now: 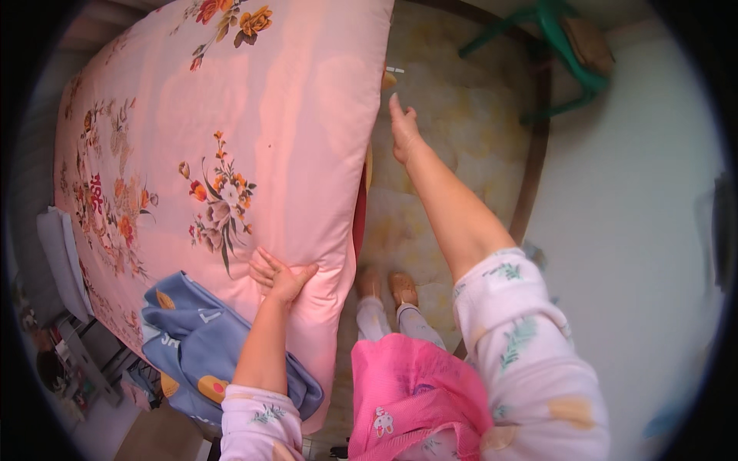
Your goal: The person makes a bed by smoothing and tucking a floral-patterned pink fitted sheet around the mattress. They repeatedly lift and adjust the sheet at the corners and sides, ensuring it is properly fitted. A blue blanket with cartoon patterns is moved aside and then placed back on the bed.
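Note:
A pink quilt (305,173) with printed flowers is spread over the bed at the left. My left hand (282,278) presses flat on it near its right edge, thumb and fingers apart, and the cloth wrinkles around it. Beside my left forearm lies a crumpled blue printed cloth (213,331) on the quilt. My right hand (405,129) hangs over the floor just right of the quilt's edge, fingers extended, holding nothing.
A green plastic stool (562,43) with a brown object on it stands by the wall at the upper right. A folded grey pillow or cloth (63,262) lies at the bed's far left edge. My feet in brown shoes (403,288) stand on the patterned floor (455,115).

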